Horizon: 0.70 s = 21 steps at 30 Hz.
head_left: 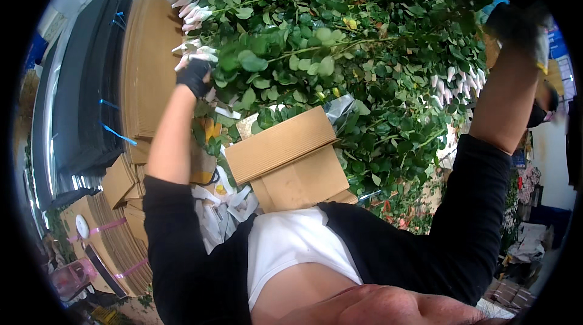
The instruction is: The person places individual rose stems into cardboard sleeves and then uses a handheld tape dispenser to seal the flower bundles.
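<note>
- While leafy stems (340, 18) fill the upper middle of the frame in a deep green heap, both hands are at its opposite sides.
- Left hand (195, 76): dark glove, heap's left edge, fingers curled, right against the pale wraps (197, 15) on the stem ends. Cannot tell whether it grips one.
- Right hand (516, 24): upper right of the frame, dark and blurred, close to leaves. How far open, and what it holds if anything, cannot tell.
- More wraps, white-pink (458, 85), bunched at the heap's right side.
- Carton (279, 146): brown, ribbed, tilted, lower middle of the frame, between the heap and the person's white top (291, 234).
- Clear plastic (340, 108) just beside the carton's upper right corner.
- White scraps (240, 203) to the carton's lower left.
- Left of the frame: dark sheets (79, 94) with blue ties (118, 136), standing beside brown cardboard (149, 64).
</note>
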Each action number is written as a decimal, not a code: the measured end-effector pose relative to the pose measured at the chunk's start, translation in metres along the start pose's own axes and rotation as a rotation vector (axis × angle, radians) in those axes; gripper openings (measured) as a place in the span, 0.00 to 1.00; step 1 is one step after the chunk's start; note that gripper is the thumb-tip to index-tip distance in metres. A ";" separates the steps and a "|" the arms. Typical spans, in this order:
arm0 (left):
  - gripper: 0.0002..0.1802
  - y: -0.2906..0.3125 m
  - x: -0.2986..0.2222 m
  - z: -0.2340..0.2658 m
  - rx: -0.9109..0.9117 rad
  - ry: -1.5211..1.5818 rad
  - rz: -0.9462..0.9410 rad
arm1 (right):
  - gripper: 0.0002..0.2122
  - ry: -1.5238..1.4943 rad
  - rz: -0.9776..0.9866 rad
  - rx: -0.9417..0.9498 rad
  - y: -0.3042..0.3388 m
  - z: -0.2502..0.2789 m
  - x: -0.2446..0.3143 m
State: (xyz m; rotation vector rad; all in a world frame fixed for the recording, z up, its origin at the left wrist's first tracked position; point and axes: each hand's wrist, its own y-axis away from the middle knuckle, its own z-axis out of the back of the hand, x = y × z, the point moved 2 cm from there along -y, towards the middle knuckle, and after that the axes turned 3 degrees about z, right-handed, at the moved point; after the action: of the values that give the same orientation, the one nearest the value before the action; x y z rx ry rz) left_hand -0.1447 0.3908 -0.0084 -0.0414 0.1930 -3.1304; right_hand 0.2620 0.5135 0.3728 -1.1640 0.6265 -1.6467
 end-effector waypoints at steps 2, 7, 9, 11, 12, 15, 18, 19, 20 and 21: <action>0.23 -0.016 0.002 0.048 0.289 0.128 -0.058 | 0.18 -0.152 -0.129 0.128 0.015 -0.023 -0.013; 0.16 0.011 0.026 0.043 0.682 1.594 0.159 | 0.18 -0.390 -0.216 0.471 0.043 -0.085 -0.045; 0.17 0.033 0.019 0.032 0.791 1.733 0.238 | 0.13 -0.066 -0.028 0.491 0.044 -0.090 -0.028; 0.19 0.054 -0.009 0.032 0.727 1.640 0.414 | 0.12 -0.107 -0.181 0.507 0.044 -0.083 -0.008; 0.20 0.051 -0.013 0.008 0.637 1.458 0.427 | 0.12 -0.072 -0.210 0.511 0.042 -0.072 -0.001; 0.18 0.075 -0.031 -0.041 0.734 1.106 0.434 | 0.13 -0.178 -0.249 0.496 0.046 -0.068 -0.008; 0.41 0.136 -0.065 -0.077 0.337 0.433 -0.060 | 0.15 -0.194 -0.053 0.520 0.045 -0.078 -0.022; 0.42 0.139 -0.082 -0.087 0.337 0.314 0.005 | 0.17 -0.223 -0.147 0.538 0.045 -0.074 -0.017; 0.44 0.138 -0.095 -0.097 0.335 0.195 0.069 | 0.19 -0.252 -0.242 0.551 0.046 -0.070 -0.013; 0.43 0.148 -0.095 -0.091 0.398 0.264 0.179 | 0.24 -0.408 -0.285 0.574 0.049 -0.081 -0.015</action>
State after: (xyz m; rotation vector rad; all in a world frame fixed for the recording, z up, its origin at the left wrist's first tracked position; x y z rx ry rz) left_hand -0.0520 0.2562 -0.1195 0.3688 -0.4033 -2.9202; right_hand 0.2102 0.4989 0.2935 -1.1338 -0.2727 -1.6003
